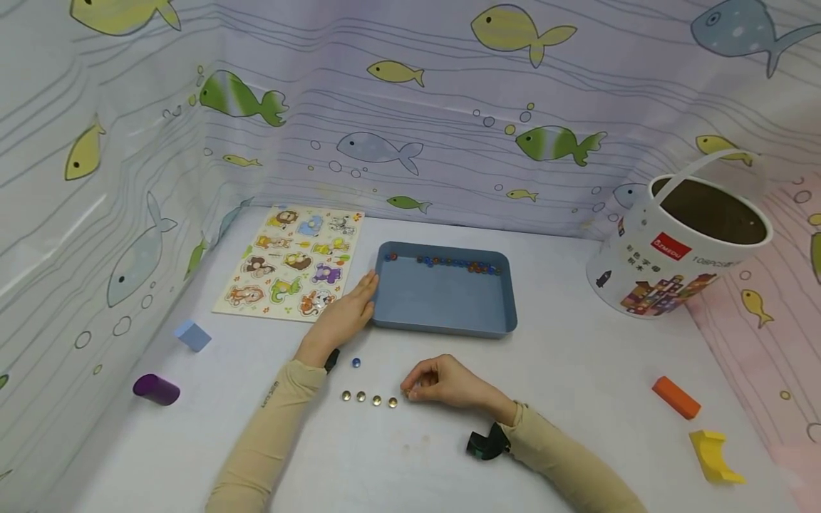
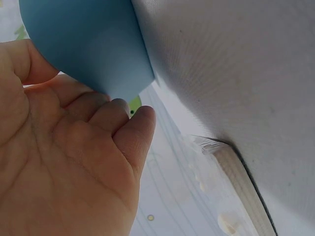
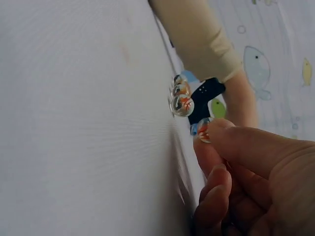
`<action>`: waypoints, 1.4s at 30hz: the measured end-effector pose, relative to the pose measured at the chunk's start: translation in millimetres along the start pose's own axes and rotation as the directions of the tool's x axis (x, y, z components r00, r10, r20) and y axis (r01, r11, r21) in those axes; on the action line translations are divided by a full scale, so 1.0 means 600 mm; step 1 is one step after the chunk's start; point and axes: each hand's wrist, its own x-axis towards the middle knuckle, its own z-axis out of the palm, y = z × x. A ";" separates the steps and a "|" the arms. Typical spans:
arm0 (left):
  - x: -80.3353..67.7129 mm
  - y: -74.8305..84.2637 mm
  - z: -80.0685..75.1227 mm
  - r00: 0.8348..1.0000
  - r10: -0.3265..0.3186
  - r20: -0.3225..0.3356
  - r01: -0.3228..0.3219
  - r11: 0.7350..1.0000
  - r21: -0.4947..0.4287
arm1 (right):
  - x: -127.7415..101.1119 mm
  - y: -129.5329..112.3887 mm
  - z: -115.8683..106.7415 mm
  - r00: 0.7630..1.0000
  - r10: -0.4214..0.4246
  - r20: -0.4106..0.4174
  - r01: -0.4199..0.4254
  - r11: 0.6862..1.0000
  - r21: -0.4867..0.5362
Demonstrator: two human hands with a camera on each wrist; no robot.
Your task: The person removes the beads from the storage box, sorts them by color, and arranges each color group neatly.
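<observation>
My right hand (image 1: 452, 381) pinches a clear glass marble (image 3: 204, 131) with a red-orange swirl between thumb and index finger, low over the white table. Just left of it, several similar marbles (image 1: 376, 400) lie in a short row. One blue marble (image 1: 356, 363) sits by itself behind the row, close to the left wrist. A shallow blue-grey tray (image 1: 442, 303) stands farther back, with many coloured marbles (image 1: 458, 263) gathered along its far wall. Against the tray's left wall rests my left hand (image 1: 346, 317), fingers extended along its outside.
An animal puzzle board (image 1: 291, 263) lies left of the tray. A large white bucket (image 1: 661, 256) with a handle stands at the back right. On the left are a light blue block (image 1: 192, 335) and a purple cylinder (image 1: 157, 390); on the right, an orange block (image 1: 676, 397) and a yellow arch (image 1: 714, 457).
</observation>
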 end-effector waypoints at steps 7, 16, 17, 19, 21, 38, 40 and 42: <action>0.001 0.000 0.000 1.000 0.004 0.006 -0.004 1.000 0.006 | -0.003 0.002 0.006 0.999 -0.023 0.033 0.026 0.995 -0.096; 0.001 -0.001 0.001 1.000 -0.001 0.010 0.001 1.000 0.005 | -0.001 0.000 0.001 1.000 -0.017 0.025 0.019 0.997 -0.074; 0.001 -0.001 0.001 1.000 -0.001 0.010 0.001 1.000 0.007 | 0.000 -0.001 -0.002 1.000 -0.019 0.025 0.020 0.999 -0.048; 0.002 0.000 0.000 1.000 -0.003 0.008 0.003 1.000 0.010 | 0.002 -0.003 -0.012 0.999 -0.029 0.020 0.029 1.000 0.006; 0.002 0.000 0.000 1.000 -0.005 0.007 0.005 1.000 0.012 | 0.005 -0.008 -0.026 0.999 -0.045 0.011 0.044 0.998 0.042; 0.000 0.001 0.001 1.000 -0.016 0.003 0.016 1.000 -0.001 | 0.066 -0.063 -0.167 0.967 -0.046 -0.249 0.073 0.992 0.099; 0.002 0.000 0.002 1.000 -0.019 0.004 0.019 1.000 -0.002 | 0.081 -0.066 -0.180 0.959 -0.034 -0.282 0.068 0.991 0.115; 0.003 -0.001 0.002 1.000 -0.023 0.005 0.023 1.000 0.000 | 0.099 -0.066 -0.192 0.949 -0.020 -0.314 0.063 0.990 0.129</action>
